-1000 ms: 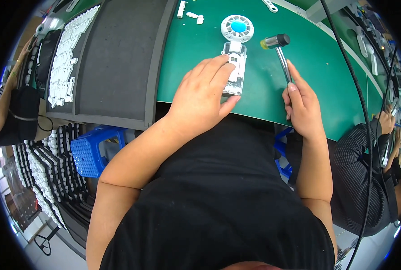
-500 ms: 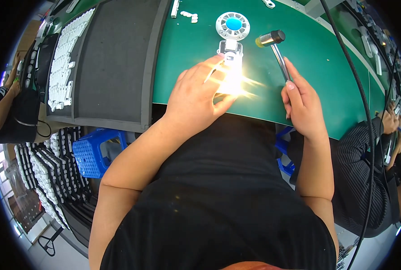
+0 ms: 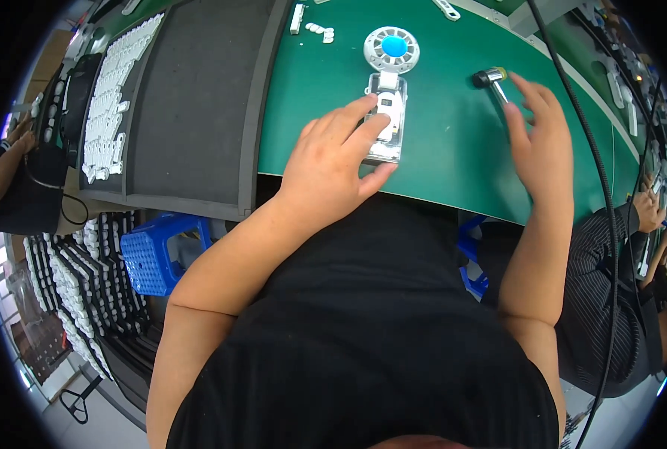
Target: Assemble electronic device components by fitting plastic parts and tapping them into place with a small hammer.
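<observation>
A white handheld fan (image 3: 394, 48) with a round grille and blue centre lies on the green table. Its body sits in a clear holder (image 3: 401, 135). My left hand (image 3: 330, 153) holds the fan's body, fingertips on top and thumb by the holder's near end. To the right, a small mallet (image 3: 489, 77) with a metal head, one black face and one yellow face, lies at the fingers of my right hand (image 3: 544, 138). That hand is open, thumb and fingers apart; it covers the lower part of the mallet's handle.
A dark foam-lined tray (image 3: 191, 105) lies left of the fan, a row of white parts (image 3: 109, 105) along its far left. Small white pieces (image 3: 320, 31) are near its edge. A black cable (image 3: 588, 97) hangs at right. Blue stool (image 3: 154, 254) below; a co-worker's hand (image 3: 648, 209) at right.
The bright glare over the fan's body is gone. My right hand has moved right, lowered the mallet and loosened its fingers from the handle. My left hand stays at the fan.
</observation>
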`<state>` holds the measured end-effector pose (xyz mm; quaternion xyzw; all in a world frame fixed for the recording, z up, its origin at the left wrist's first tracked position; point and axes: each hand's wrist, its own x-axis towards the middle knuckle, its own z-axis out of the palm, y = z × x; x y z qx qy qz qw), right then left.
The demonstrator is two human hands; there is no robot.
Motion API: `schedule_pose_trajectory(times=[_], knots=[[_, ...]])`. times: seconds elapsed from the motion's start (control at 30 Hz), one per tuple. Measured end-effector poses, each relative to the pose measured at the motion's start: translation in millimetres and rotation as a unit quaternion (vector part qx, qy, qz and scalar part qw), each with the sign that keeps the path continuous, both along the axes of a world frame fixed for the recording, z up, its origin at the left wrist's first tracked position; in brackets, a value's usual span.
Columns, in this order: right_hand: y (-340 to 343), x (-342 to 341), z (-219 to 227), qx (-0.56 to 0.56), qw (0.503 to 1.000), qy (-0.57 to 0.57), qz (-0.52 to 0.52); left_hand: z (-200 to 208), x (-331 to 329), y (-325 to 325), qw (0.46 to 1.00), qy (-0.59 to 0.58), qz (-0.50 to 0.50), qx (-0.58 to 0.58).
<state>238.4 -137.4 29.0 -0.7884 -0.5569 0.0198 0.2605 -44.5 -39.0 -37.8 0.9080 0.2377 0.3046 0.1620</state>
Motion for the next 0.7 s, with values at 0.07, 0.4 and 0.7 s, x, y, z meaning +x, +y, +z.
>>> schedule_pose_trajectory(times=[0.07,0.4,0.7], knots=[[31,-13,1,0.048,0.991,0.068,0.101,-1,-1,0,1.0,0.006,-0.001,-0.009],[106,-50,-37,0.124,0.943,0.142,0.274,22,2,10,0.921,-0.103,0.023,-0.374],[103,-60,-35,0.237,0.883,0.234,0.33,30,11,20,0.727,-0.108,-0.108,-0.669]])
